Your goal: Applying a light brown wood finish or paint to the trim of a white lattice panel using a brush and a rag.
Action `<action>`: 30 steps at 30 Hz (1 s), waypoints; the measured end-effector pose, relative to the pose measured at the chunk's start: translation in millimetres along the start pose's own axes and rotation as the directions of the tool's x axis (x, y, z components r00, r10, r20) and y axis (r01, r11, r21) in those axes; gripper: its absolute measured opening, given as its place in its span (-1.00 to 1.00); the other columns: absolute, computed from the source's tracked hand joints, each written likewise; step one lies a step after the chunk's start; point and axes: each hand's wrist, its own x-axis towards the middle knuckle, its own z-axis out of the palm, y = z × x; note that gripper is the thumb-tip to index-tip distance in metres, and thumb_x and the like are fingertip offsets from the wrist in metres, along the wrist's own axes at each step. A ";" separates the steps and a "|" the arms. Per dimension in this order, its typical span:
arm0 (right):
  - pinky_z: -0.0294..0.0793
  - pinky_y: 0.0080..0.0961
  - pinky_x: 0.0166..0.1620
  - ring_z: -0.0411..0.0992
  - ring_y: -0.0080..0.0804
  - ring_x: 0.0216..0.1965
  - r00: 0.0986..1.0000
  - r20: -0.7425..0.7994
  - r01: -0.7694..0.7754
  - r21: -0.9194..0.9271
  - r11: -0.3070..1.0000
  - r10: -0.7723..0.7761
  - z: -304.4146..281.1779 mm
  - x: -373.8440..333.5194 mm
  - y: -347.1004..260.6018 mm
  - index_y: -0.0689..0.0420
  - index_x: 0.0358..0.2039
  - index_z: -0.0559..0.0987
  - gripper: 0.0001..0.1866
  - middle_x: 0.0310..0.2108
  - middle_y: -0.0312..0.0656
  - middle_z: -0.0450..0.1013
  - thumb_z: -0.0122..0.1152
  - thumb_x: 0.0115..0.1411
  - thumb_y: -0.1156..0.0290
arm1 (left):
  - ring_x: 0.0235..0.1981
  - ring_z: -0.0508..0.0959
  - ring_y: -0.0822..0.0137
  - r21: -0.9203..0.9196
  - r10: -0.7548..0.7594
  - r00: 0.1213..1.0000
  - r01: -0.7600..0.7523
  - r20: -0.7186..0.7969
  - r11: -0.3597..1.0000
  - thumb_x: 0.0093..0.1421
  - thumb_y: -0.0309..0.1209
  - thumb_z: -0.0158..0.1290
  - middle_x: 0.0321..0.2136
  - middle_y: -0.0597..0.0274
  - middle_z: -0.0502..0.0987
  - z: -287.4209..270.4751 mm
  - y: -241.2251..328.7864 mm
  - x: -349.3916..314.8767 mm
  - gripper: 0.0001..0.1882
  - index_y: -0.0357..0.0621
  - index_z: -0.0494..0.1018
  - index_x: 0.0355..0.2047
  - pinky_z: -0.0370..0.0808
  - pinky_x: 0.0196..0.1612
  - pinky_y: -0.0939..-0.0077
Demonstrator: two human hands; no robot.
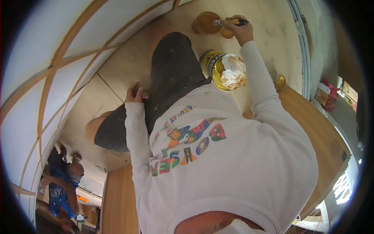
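Note:
In my right hand [240, 30] is a paintbrush [240, 22] with a yellow and black handle. Its pale bristles [218, 23] are at the rim of a round tub [207, 22] with brown liquid in it. Just below my right hand, partly hidden by it, is a second, smaller brown container [226, 34]. My left hand [134, 94] rests by my dark-trousered thigh with its fingers curled; whether anything is in them does not show. Nearer to me stands a yellow metal can [214, 64], with a crumpled, brown-stained white cloth or plastic [234, 71] on it.
A small yellow tin [280, 83] stands right of my right forearm. Along the left runs a white panel with a wooden lattice [58, 62]. A person in a blue top [58, 195] is low at the far left. Metal tracks [303, 46] line the right edge of the pale floor [269, 23].

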 end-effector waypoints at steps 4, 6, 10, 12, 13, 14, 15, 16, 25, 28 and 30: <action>0.50 -0.60 -0.31 0.49 -0.50 -0.46 0.993 0.019 0.121 -0.123 0.985 -0.120 0.5 6.7 15.9 0.26 -0.37 0.54 -0.70 -0.45 -0.22 0.53 0.39 -0.09 0.38 | -0.21 0.54 0.25 0.326 -0.087 0.996 0.075 0.024 0.943 0.12 -0.41 0.10 -0.17 -0.02 0.51 5.9 -14.2 29.8 -0.55 -0.20 0.34 0.03 0.48 -0.16 0.44; 0.49 -0.57 -0.31 0.50 -0.50 -0.47 1.000 -0.007 0.006 -0.204 0.979 -0.008 3.2 6.4 10.9 0.25 -0.36 0.55 -0.66 -0.43 -0.23 0.54 0.41 -0.11 0.33 | -0.20 0.54 0.21 0.486 -0.071 0.996 0.040 0.046 0.873 0.10 -0.38 0.11 -0.17 -0.04 0.51 14.3 1.0 33.6 -0.54 -0.18 0.34 0.02 0.48 -0.14 0.42; 0.49 -0.57 -0.33 0.50 -0.51 -0.49 0.998 -0.009 0.043 -0.569 0.821 -0.059 10.5 7.1 -3.8 0.26 -0.37 0.55 -0.59 -0.44 -0.21 0.54 0.44 -0.14 0.24 | -0.17 0.54 0.16 0.709 0.029 0.982 -0.153 0.184 0.688 0.08 -0.32 0.13 -0.15 -0.04 0.51 2.4 -15.1 52.9 -0.52 -0.18 0.36 0.02 0.46 -0.08 0.41; 0.47 -0.59 -0.33 0.49 -0.52 -0.48 0.999 0.001 0.043 -0.527 0.849 -0.051 10.5 9.9 -1.0 0.25 -0.39 0.55 -0.54 -0.47 -0.21 0.54 0.47 -0.18 0.15 | -0.17 0.54 0.19 0.693 -0.013 0.988 -0.101 0.156 0.714 0.09 -0.32 0.12 -0.16 -0.02 0.52 -3.8 -16.1 63.4 -0.53 -0.18 0.36 0.01 0.46 -0.07 0.43; 0.47 -0.59 -0.33 0.49 -0.52 -0.48 0.999 -0.011 0.036 -0.528 0.848 -0.049 7.7 11.1 6.7 0.25 -0.39 0.55 -0.54 -0.47 -0.21 0.54 0.47 -0.18 0.15 | -0.18 0.54 0.21 0.674 -0.060 0.990 -0.041 0.126 0.738 0.09 -0.33 0.11 -0.17 -0.01 0.52 -1.6 -10.7 64.3 -0.55 -0.18 0.37 0.00 0.46 -0.07 0.45; 0.46 -0.59 -0.33 0.49 -0.53 -0.45 0.993 0.010 0.110 -0.442 0.890 -0.118 5.8 11.4 16.1 0.22 -0.40 0.56 -0.55 -0.48 -0.22 0.53 0.47 -0.18 0.14 | -0.18 0.54 0.21 0.677 -0.060 0.989 -0.049 0.136 0.734 0.09 -0.33 0.11 -0.17 -0.01 0.52 0.9 -5.9 64.4 -0.55 -0.18 0.37 0.00 0.46 -0.07 0.45; 0.46 -0.60 -0.33 0.49 -0.53 -0.43 0.982 0.024 0.184 -0.350 0.918 -0.188 2.8 11.0 24.4 0.20 -0.40 0.56 -0.56 -0.48 -0.23 0.53 0.47 -0.19 0.13 | -0.18 0.54 0.23 0.580 -0.035 0.992 -0.043 0.124 0.814 0.09 -0.34 0.11 -0.19 0.00 0.52 3.4 -1.4 64.1 -0.56 -0.18 0.38 -0.01 0.46 -0.08 0.46; 0.46 -0.60 -0.33 0.49 -0.53 -0.43 0.981 0.026 0.187 -0.345 0.920 -0.190 6.7 10.5 20.9 0.20 -0.40 0.56 -0.56 -0.48 -0.23 0.53 0.47 -0.19 0.13 | -0.19 0.55 0.24 0.471 -0.010 0.996 -0.035 0.094 0.882 0.09 -0.35 0.11 -0.20 0.01 0.53 1.9 3.5 61.9 -0.57 -0.17 0.39 -0.02 0.46 -0.10 0.48; 0.47 -0.52 -0.27 0.48 -0.49 -0.42 0.987 0.055 0.161 -0.439 0.884 -0.152 12.4 22.8 54.2 0.07 -0.42 0.58 -0.71 -0.47 -0.30 0.53 0.42 -0.17 0.27 | -0.23 0.54 0.29 0.801 -0.009 0.975 -0.179 0.224 0.571 0.14 -0.33 0.08 -0.19 0.01 0.52 -11.7 2.0 108.6 -0.58 -0.18 0.36 0.00 0.46 -0.17 0.48; 0.48 -0.52 -0.27 0.48 -0.48 -0.42 0.998 0.048 0.065 -0.595 0.801 -0.045 25.5 20.2 43.2 0.04 -0.43 0.59 -0.73 -0.46 -0.31 0.53 0.42 -0.17 0.27 | -0.20 0.54 0.23 0.768 -0.074 0.978 -0.106 0.196 0.632 0.15 -0.31 0.06 -0.18 0.02 0.53 -13.6 1.5 111.5 -0.58 -0.17 0.36 0.01 0.45 -0.13 0.44; 0.48 -0.52 -0.25 0.49 -0.47 -0.43 0.996 0.035 0.084 -0.590 0.803 -0.078 16.3 23.8 60.2 0.00 -0.43 0.59 -0.74 -0.45 -0.32 0.53 0.43 -0.17 0.25 | -0.16 0.53 0.21 0.824 -0.039 0.973 -0.172 0.229 0.540 0.15 -0.30 0.06 -0.16 0.02 0.52 3.0 29.8 96.4 -0.58 -0.17 0.36 0.01 0.42 -0.08 0.43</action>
